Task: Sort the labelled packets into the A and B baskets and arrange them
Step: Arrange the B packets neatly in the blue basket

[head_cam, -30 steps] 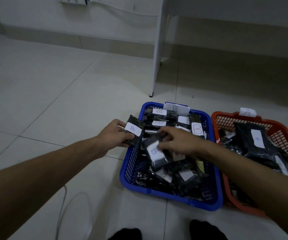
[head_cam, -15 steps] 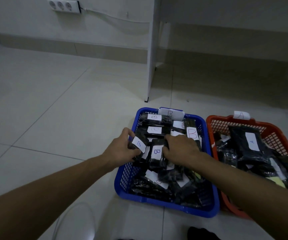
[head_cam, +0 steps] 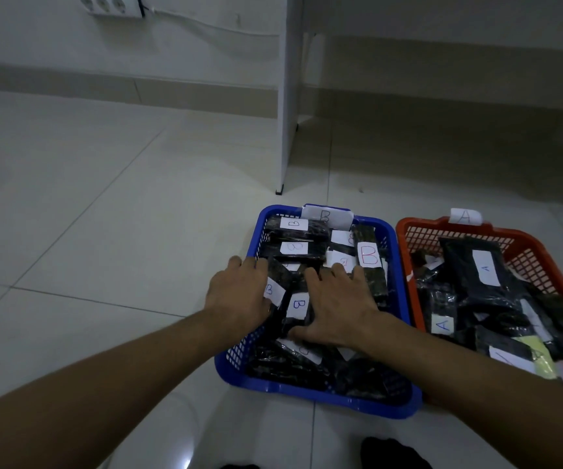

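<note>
A blue basket [head_cam: 307, 394] tagged B holds several black packets with white B labels. My left hand [head_cam: 239, 294] lies flat at the basket's left rim, on a B packet [head_cam: 275, 292]. Beside it my right hand [head_cam: 337, 308] presses flat on the pile with straight fingers, its thumb next to another B packet [head_cam: 298, 304]. To the right stands an orange basket [head_cam: 405, 265] tagged A, holding black packets with A labels, one long packet [head_cam: 484, 267] on top.
Both baskets stand on a pale tiled floor. A white desk leg [head_cam: 288, 113] rises just behind the blue basket. A power strip [head_cam: 107, 5] with a cable [head_cam: 205, 27] hangs on the far wall. Dark feet show at the bottom edge.
My left hand brought its B packet from outside the rim into the blue basket. My right hand set its packet down, and both hands flattened onto the pile.
</note>
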A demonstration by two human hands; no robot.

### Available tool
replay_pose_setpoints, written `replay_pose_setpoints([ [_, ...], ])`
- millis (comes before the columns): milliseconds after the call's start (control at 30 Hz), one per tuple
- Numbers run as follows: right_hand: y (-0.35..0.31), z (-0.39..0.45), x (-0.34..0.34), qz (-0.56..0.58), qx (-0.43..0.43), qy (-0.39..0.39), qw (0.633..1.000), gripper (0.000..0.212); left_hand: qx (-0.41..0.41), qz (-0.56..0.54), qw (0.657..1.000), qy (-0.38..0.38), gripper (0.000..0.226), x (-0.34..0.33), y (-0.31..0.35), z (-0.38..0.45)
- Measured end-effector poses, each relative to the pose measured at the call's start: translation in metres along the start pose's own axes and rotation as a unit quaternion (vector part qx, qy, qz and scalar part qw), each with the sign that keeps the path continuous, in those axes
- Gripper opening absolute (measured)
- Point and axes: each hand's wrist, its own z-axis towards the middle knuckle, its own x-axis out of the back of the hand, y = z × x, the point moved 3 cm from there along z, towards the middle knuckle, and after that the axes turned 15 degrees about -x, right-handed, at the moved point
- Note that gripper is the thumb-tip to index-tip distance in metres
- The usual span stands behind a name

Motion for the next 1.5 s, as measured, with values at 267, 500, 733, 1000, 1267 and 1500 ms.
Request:
replay_pose_setpoints([
  [267,0.011,0.008,-0.004,0.073,-0.018,0.024,0.997,0.063,-0.087,0.129,0.987,-0.029,0.066,-0.004,-0.003,0.006],
  [500,0.013,0.0,-0.002,0.035,0.001,-0.026,0.999,0.107,-0.156,0.153,0.974,-0.064,0.077,-0.007,-0.004,0.005],
  [733,0.015,-0.002,0.004,0.028,-0.023,0.003,0.999,0.081,-0.153,0.176,0.97,-0.068,0.079,-0.005,-0.004,0.007],
  [1000,0.054,-0.007,0.014,0.124,-0.112,-0.076,0.983,0.085,-0.25,0.126,0.959,-0.049,0.098,-0.009,0.024,0.006],
  [1267,0.056,-0.005,0.0,0.361,-0.175,-0.118,0.908,0.057,-0.232,0.119,0.964,-0.057,0.088,-0.015,0.025,0.023],
  [1500,0.072,0.002,-0.001,0.441,-0.221,-0.157,0.856,0.049,-0.228,0.124,0.964,-0.058,0.089,-0.016,0.029,0.029],
])
